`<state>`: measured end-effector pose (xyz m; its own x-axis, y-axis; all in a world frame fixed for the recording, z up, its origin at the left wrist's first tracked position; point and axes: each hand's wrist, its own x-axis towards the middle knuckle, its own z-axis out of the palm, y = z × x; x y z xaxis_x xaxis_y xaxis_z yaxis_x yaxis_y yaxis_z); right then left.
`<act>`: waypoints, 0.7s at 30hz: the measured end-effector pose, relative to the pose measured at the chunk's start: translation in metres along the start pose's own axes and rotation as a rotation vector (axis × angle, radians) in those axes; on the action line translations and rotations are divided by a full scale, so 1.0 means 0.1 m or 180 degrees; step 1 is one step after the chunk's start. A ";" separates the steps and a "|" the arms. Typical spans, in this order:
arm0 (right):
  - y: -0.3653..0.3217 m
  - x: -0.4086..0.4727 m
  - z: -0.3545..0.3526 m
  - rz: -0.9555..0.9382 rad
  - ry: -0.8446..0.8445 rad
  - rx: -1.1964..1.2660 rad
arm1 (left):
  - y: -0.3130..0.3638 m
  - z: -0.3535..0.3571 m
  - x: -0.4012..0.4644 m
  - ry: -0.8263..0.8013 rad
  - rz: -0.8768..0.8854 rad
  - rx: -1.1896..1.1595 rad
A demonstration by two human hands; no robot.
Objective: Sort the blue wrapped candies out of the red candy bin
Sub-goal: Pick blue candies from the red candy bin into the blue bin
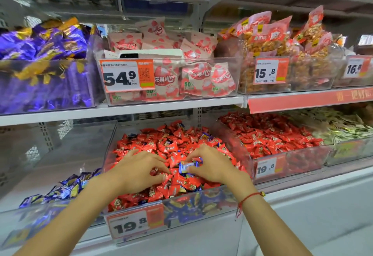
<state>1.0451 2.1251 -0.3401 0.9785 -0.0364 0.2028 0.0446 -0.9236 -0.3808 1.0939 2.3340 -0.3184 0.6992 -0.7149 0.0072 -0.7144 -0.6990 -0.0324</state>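
A clear bin (201, 213) on the lower shelf holds a heap of red wrapped candies (171, 140) with a few blue ones mixed in. My right hand (210, 165) pinches a blue wrapped candy (188, 166) at the top of the heap. My left hand (139, 170) lies on the red candies just left of it, fingers curled down into the pile; I cannot tell whether it holds one. More blue candies (187, 205) show through the bin's front wall.
To the left, a clear bin (30, 215) holds a small pile of blue wrapped candies (66, 189). On the right stands another bin of red candies (282, 136). An upper shelf (121, 110) overhangs with purple, pink and orange packets. Price tag 19.8 (131, 225) is clipped on the front.
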 end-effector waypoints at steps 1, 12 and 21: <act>0.01 0.01 0.05 -0.0014 -0.0069 -0.0073 | 0.02 -0.01 0.01 0.0087 -0.0010 0.0029; 0.21 0.03 -0.25 0.0763 0.1039 0.1043 | 0.30 0.10 0.57 0.0654 0.0317 -0.0644; 0.22 0.06 -0.10 0.0890 -0.0093 0.0162 | 0.15 0.09 0.75 0.0270 0.0312 0.0568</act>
<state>1.0500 2.1010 -0.3386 0.9596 -0.2754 0.0577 -0.2186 -0.8588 -0.4633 1.1359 2.2701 -0.3272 0.6163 -0.7835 0.0792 -0.7573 -0.6172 -0.2135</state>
